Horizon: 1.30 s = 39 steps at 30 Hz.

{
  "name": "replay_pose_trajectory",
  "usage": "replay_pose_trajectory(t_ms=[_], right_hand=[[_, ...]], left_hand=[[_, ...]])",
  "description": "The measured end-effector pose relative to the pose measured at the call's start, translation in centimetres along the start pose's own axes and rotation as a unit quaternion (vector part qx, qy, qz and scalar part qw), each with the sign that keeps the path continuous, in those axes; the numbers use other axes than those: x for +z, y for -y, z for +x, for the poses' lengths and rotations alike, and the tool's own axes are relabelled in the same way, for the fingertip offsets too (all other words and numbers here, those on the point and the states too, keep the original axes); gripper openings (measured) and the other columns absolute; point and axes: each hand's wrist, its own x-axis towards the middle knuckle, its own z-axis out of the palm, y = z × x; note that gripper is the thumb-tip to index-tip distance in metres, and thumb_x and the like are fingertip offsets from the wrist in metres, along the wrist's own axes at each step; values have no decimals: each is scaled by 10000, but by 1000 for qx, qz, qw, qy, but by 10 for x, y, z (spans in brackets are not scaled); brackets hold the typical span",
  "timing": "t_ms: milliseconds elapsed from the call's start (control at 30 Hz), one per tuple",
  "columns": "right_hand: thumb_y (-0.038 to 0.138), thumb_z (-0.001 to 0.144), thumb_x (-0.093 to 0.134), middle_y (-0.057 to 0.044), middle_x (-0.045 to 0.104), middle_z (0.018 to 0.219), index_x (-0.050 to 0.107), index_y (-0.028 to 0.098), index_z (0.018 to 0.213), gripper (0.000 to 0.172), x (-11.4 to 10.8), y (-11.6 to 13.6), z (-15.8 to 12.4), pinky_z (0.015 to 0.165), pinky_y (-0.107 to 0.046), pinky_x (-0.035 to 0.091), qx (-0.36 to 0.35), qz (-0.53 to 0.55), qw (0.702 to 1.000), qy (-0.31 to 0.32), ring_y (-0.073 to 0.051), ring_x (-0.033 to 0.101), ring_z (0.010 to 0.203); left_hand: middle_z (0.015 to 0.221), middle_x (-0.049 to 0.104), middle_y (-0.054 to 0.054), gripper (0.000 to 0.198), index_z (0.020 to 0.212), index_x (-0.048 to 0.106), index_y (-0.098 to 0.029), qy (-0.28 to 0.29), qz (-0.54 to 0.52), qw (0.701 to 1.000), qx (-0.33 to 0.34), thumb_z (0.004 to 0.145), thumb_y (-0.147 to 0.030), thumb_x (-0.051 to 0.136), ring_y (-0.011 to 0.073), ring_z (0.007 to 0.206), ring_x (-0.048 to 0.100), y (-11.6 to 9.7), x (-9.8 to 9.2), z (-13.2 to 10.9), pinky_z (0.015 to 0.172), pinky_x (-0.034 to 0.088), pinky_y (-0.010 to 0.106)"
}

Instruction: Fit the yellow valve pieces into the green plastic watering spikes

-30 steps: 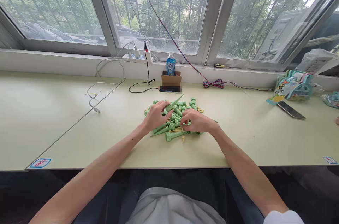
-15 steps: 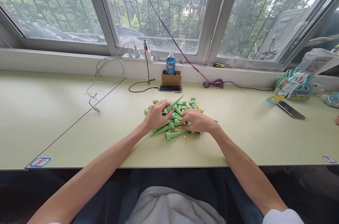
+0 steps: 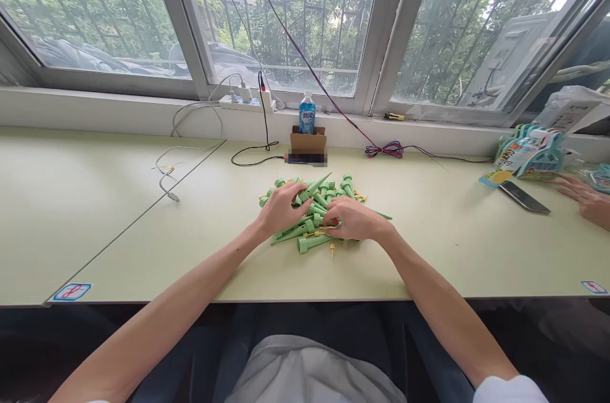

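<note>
A heap of green plastic plant-watering spikes lies on the table, with small yellow nozzle pieces among and beside them. My left hand is closed round one green spike, its pointed end aimed up and to the right. Over the right part of the heap, my right hand has its fingers bent and pinched together. Whatever sits between those fingertips is hidden; yellow pieces lie right beside them.
Behind the heap, a blue bottle stands in a small cardboard box. Cables lie along the back, below a power strip. To the right are a phone, packaged items and another person's hand.
The other person's hand has come further into view at the right edge, onto the table. My own hands have barely moved, and the left one keeps hold of its spike.
</note>
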Motion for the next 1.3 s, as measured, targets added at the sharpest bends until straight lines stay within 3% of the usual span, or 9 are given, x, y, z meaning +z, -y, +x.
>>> replay_pose_trajectory(t_ms=[533, 1300], right_hand=[[154, 808, 616, -19, 583, 610, 591, 176, 579, 232, -4, 10, -1, 741, -310, 352, 5, -60, 998, 23, -161, 499, 667], [83, 722, 608, -59, 638, 677, 669, 183, 699, 120, 3, 7, 0, 735, -316, 380, 31, -70, 996, 38, -205, 564, 710]], left_hand=[[867, 661, 34, 201, 990, 635, -181, 6, -3, 1000, -1, 871, -338, 599, 126, 613, 506, -1, -1, 0, 616, 443, 275], [843, 660, 34, 220, 1015, 629, -178, 12, 0, 1000, 3, 871, -342, 603, 137, 618, 521, -2, -1, 0, 615, 444, 280]])
